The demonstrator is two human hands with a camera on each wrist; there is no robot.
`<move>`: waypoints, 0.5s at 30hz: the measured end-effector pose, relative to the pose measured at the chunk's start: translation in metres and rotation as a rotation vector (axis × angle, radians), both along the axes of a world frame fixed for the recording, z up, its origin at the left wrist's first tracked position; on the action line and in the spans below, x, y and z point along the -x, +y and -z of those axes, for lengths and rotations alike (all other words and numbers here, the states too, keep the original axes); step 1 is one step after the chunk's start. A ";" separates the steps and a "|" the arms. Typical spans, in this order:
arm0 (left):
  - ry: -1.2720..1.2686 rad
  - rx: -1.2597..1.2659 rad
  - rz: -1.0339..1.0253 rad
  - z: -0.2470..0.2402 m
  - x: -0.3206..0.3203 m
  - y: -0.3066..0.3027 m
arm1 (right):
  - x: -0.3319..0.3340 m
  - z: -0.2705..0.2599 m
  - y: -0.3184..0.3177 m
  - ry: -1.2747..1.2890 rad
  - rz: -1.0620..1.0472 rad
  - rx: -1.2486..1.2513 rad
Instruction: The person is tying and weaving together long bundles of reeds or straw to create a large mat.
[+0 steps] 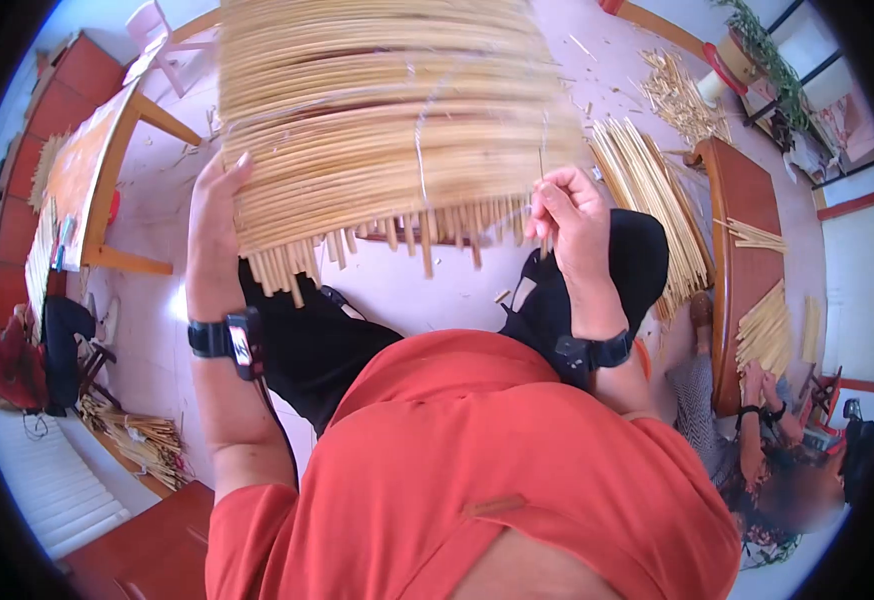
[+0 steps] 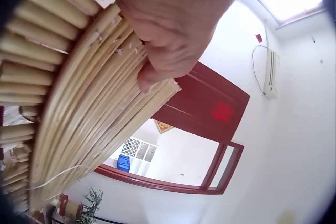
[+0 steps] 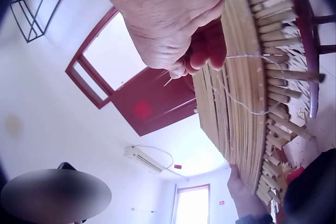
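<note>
Left hand (image 1: pixel 215 215) grips one side of stick mat (image 1: pixel 357 165); right hand (image 1: pixel 575 220) pinches something thin, unclear, by the opposite side. Mat spans between hands, extending beyond. Best: support level, draw cord (image 1: pixel 420 150) evenly. Loose sticks (image 1: pixel 647 205) right of right hand.

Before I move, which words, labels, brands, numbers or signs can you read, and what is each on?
None can be read.
Wrist-worn screen: lit, marks too small and blurred.
Bright red patch on the dark red panel: blurred.
Small red tag by the white wall: too small.
</note>
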State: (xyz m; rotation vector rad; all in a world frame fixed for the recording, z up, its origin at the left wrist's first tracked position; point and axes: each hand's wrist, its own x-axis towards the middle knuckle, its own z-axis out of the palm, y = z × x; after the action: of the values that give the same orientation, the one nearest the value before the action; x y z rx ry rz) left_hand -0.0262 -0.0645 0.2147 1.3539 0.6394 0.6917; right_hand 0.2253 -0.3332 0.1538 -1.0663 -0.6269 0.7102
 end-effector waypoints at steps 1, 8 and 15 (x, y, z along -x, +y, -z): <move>0.098 -0.180 -0.011 -0.011 0.004 0.006 | 0.006 -0.004 0.003 -0.007 -0.040 -0.002; 0.609 -0.648 0.264 -0.015 -0.041 0.002 | 0.017 -0.020 0.001 -0.098 -0.187 0.170; 1.003 -1.001 0.290 0.041 -0.087 -0.056 | 0.019 0.010 0.007 -0.167 -0.207 0.312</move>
State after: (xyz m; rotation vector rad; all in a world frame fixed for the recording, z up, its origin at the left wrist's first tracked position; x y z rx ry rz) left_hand 0.0607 -0.1209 0.1740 2.7169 0.8767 -0.0162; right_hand 0.2063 -0.3267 0.1437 -1.3720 -0.7952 0.9260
